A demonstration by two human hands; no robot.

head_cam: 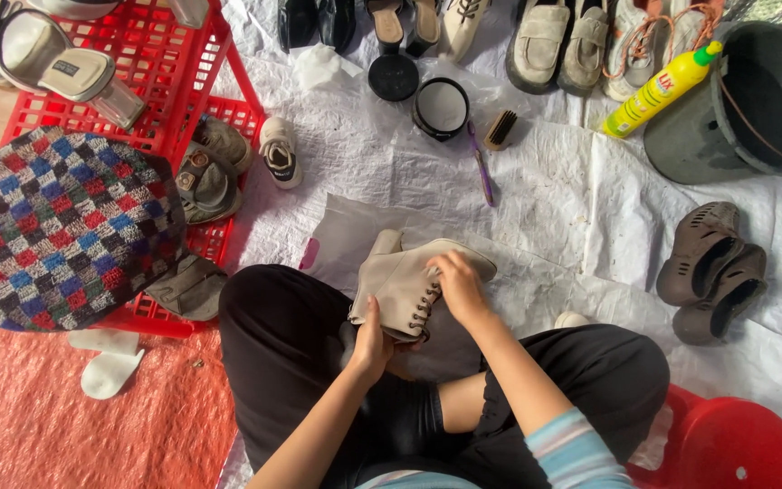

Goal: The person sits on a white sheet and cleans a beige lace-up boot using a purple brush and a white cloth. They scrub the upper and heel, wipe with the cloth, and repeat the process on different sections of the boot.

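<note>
My left hand (371, 344) cups the beige lace-up boot (406, 285) from below; my right hand (456, 282) pinches its laces above.

Looks like an informal shoe-cleaning spot set up on a floor. Spread with white plastic sheeting (554, 181) and a red tarp (29, 407). Lined with a row of assorted shoes (545, 41) along the far edge, more footwear piled in a red crate (160, 54). Stocked with open polish tins (441, 109), a small brush (500, 129), a yellow detergent bottle (658, 89) and a dark bucket (753, 109). Worked from a seat on the ground.
</note>
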